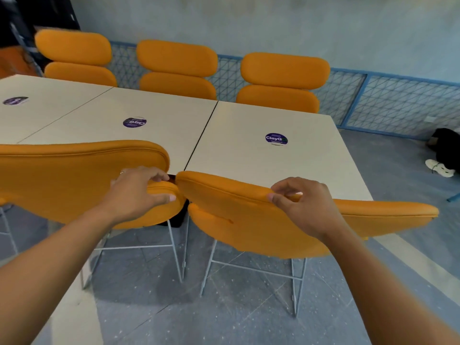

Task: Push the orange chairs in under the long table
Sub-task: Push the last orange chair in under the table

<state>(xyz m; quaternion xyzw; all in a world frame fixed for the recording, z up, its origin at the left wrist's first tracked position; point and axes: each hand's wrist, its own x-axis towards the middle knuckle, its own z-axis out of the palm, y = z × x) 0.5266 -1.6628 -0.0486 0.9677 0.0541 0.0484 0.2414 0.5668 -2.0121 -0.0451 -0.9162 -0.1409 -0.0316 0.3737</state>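
Two orange chairs stand on my side of the long white table (311,155), their padded backs towards me. My left hand (139,190) grips the right end of the left chair's (62,178) backrest, fingers curled over the pad and thumb underneath. My right hand (303,202) holds the top edge of the right chair's (236,220) backrest, fingers over the rim. Both backrests reach over the table's near edge, and the two chairs almost touch in the middle. Their thin white metal legs stand on the floor below.
Three more orange chairs (176,68) sit tucked in along the table's far side, in front of a blue mesh fence (398,100). Round purple stickers (276,138) mark the tabletop. A person's dark leg and white shoe (440,168) lie on the floor at right.
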